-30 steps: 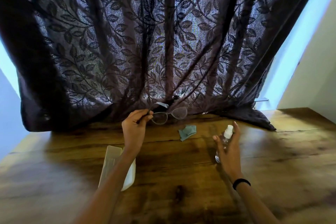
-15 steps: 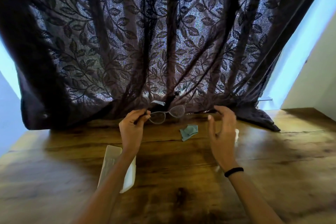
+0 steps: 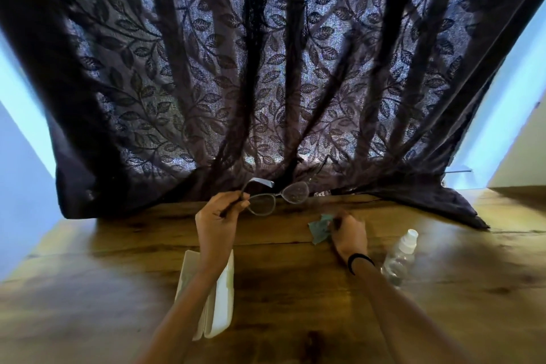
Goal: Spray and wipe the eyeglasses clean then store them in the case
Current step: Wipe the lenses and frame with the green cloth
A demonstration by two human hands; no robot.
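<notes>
The left hand pinches the eyeglasses by one thin arm, up above the table. The right hand pinches the cloth, at 4 o'clock from them. The spray bottle sits just beside that wrist, at 4 o'clock, so a bump could tip it. Hard rubbing could twist the eyeglasses loose. The case lies at 6 o'clock.
</notes>
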